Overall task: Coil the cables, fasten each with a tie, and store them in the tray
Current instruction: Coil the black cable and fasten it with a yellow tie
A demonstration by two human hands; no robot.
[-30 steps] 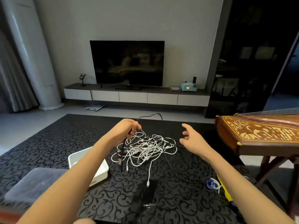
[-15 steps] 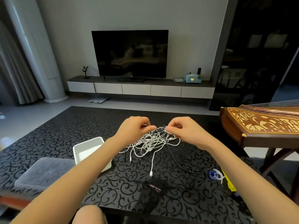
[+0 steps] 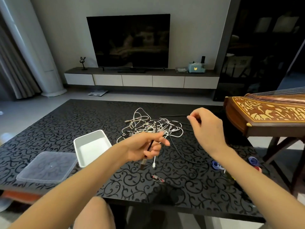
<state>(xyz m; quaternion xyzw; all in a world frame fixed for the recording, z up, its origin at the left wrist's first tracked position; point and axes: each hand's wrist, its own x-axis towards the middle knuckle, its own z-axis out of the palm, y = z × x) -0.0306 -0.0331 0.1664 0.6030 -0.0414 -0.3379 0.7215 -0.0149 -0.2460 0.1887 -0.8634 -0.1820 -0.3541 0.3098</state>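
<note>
Your left grip (image 3: 145, 148), at the centre of the frame, curls round a black cable (image 3: 156, 129), whose USB plug (image 3: 143, 163) hangs just below your palm. Your right grip (image 3: 207, 129), right of centre and higher, has its fingers curled, with the fingertips at another stretch of the black cable. Whether they pinch it cannot be told. Between and behind both grips, the tangle of cables (image 3: 148, 124), mostly white, lies on the patterned black table (image 3: 66, 126). The white tray (image 3: 92, 147) sits on the table just left of your left wrist, and a clear lid (image 3: 47, 166) lies at lower left. Small blue items (image 3: 215, 164) lie by your right forearm.
</note>
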